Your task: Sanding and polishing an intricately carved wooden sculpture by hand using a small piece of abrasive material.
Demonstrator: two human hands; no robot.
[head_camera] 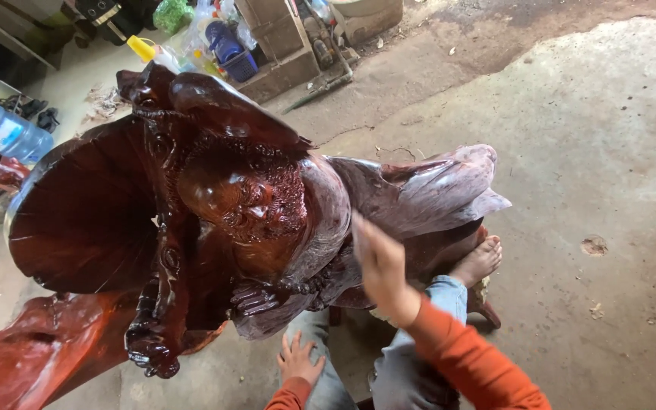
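A large dark red carved wooden statue (214,205) of a bearded figure stands before me, glossy, with a broad round fan-like panel (85,212) at its left. My right hand (380,269), blurred, lies flat against the statue's right side near its robe; I cannot tell if it holds anything. My left hand (299,359) rests with fingers apart on my knee, below the statue's carved hand. Both sleeves are orange. My bare foot (480,260) shows past the statue's right edge.
A concrete floor (586,190) spreads to the right. A red wooden base piece (32,349) lies at lower left. A big blue water bottle (5,130) sits at far left. Bottles, a blue basket and wooden crates (282,45) clutter the top.
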